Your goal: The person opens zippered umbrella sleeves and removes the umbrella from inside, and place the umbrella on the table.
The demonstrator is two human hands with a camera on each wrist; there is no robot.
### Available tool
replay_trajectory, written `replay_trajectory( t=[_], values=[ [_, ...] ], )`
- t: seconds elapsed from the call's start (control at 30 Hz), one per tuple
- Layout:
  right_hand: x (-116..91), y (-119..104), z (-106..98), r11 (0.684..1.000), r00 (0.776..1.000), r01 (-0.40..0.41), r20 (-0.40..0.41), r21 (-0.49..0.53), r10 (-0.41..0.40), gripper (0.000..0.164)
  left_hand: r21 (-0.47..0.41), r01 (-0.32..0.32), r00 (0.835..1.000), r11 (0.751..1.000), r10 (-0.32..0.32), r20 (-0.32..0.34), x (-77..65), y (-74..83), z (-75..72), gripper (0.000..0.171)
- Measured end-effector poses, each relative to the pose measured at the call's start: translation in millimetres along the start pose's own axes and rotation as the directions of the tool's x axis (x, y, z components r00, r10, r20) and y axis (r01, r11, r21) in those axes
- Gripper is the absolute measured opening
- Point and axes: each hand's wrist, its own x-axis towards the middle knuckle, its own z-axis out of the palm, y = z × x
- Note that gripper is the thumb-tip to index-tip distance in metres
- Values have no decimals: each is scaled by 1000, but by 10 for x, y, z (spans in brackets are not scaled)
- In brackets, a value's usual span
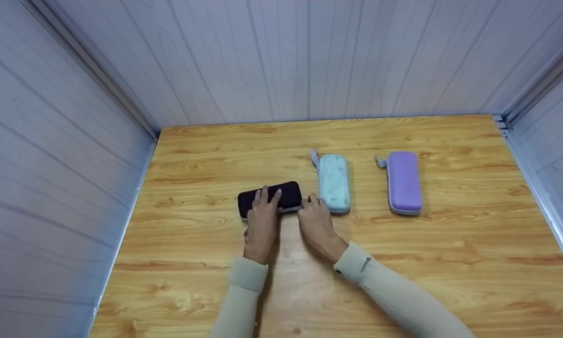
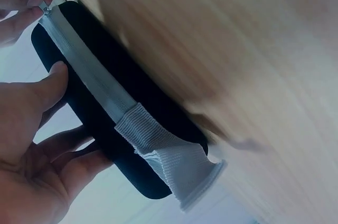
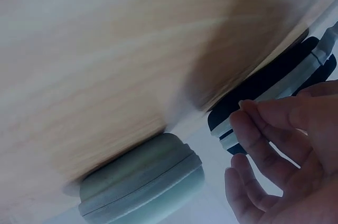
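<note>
A black zip case (image 1: 288,193) lies slightly tilted across the wooden table, its grey zipper side toward me. My left hand (image 1: 262,220) rests on its lid; thumb and fingers press its top with the fingers spread. At the case's right end, my right hand (image 1: 316,223) pinches the small zipper pull (image 2: 46,10) between thumb and forefinger. The grey zipper band (image 2: 87,68) looks closed along the side that shows. A grey ribbed fabric strap (image 2: 169,160) sticks out at the left end.
Just right of my right hand lies a mint-green zip case (image 1: 335,183) with a strap at its far left corner. Farther right is a purple zip case (image 1: 404,180), also strapped. White panels (image 1: 281,61) wall the wooden table (image 1: 192,281) at the back and sides.
</note>
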Motion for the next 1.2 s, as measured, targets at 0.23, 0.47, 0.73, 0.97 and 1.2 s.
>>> replay_trajectory(
  t=[0.23,0.47,0.73,0.97,1.2],
  values=[
    [8,-47,0,1000,1000,-8,-16,-28,7,16,38,0,1000,999,1,-28,4,39,17,53],
    [27,-80,1,999,1000,-30,-3,-34,30,19,97,13,1000,995,-10,-23,-3,63,39,62],
    [52,-111,-15,999,999,-44,23,-16,44,19,81,48,998,996,-45,-36,-9,110,39,57],
    [86,-146,-37,999,997,-37,69,12,36,18,79,69,997,994,-66,-37,5,137,38,54],
    [89,-140,-19,999,998,-44,55,19,43,21,25,75,997,997,-75,9,30,92,-32,44]
  ],
)
